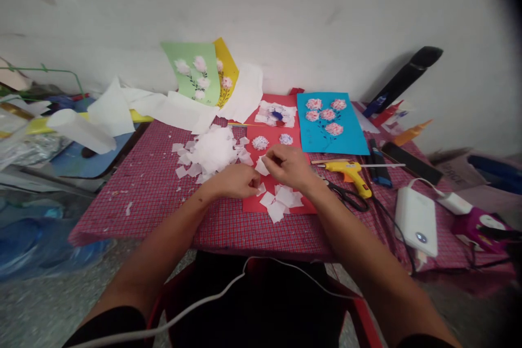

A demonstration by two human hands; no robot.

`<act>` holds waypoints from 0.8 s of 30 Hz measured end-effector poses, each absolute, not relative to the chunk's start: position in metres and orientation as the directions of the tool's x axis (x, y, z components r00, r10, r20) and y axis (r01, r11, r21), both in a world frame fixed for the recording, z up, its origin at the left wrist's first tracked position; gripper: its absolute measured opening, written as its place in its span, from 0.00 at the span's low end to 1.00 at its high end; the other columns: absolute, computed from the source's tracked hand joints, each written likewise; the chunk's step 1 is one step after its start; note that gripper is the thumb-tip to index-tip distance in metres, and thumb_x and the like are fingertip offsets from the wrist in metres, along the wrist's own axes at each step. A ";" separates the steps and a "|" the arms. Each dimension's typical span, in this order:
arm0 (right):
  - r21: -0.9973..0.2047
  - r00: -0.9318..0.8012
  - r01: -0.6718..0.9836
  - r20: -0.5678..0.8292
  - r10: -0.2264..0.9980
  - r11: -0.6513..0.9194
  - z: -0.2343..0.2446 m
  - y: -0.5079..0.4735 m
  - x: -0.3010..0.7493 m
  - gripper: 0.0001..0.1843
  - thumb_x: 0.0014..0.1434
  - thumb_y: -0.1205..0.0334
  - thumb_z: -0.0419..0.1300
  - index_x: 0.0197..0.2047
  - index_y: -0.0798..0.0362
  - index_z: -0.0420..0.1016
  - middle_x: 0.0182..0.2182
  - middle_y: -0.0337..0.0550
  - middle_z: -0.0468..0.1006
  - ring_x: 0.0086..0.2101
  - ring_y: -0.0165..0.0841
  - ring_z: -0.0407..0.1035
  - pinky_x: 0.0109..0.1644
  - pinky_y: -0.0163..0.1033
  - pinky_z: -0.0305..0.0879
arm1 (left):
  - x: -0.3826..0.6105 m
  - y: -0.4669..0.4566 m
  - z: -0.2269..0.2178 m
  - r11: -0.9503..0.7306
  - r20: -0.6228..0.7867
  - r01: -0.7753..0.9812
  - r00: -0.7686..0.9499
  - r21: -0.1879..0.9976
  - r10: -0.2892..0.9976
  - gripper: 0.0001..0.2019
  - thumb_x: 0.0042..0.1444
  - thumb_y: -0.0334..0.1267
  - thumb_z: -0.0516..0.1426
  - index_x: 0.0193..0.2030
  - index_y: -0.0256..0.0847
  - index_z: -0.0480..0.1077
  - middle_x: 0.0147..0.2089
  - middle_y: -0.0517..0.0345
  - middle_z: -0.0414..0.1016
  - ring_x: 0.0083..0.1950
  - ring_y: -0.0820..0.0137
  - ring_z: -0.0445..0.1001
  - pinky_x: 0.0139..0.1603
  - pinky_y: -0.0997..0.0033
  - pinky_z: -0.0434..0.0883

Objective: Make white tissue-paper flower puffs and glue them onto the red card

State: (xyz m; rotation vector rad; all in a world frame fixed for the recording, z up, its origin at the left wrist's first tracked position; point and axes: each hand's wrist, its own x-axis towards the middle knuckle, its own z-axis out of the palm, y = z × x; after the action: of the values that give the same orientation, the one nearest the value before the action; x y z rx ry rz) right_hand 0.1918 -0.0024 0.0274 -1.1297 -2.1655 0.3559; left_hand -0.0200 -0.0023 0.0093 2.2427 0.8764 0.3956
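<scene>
My left hand (240,180) is closed in a pinch beside a heap of white tissue paper squares (215,148), with a small white paper square (261,190) at its fingertips. Just right of it and slightly farther back, my right hand (290,165) pinches another white paper square (261,166). Both hands are over a red paper sheet (249,205). Several loose squares (281,201) lie on the sheet's near part. Behind my right hand sit two round, purple-speckled paper flowers (260,143). Farther back is a crumpled tissue (265,114) with blue and red stains.
A blue sheet with paper flowers (318,141) lies right of the red one. Nearby are a yellow glue gun (359,178), black scissors (346,196) and a white power bank (416,220). A green flower card (191,54) leans on the wall; a paper roll (81,130) stands left.
</scene>
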 end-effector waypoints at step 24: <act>-0.709 -0.245 0.457 0.480 0.842 0.537 0.013 -0.017 0.203 0.11 0.65 0.52 0.59 0.39 0.50 0.74 0.31 0.41 0.76 0.30 0.33 0.68 0.35 0.39 0.63 | -0.009 -0.004 -0.001 -0.700 0.585 0.555 0.408 0.451 0.701 0.05 0.63 0.37 0.56 0.37 0.43 0.73 0.37 0.51 0.76 0.40 0.65 0.74 0.45 0.65 0.69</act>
State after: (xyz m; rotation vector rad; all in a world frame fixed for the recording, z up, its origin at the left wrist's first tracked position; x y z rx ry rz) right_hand 0.2027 -0.0174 0.0131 -1.0636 -1.8825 0.5437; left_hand -0.0085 -0.0038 -0.0011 2.4754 1.1170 1.1665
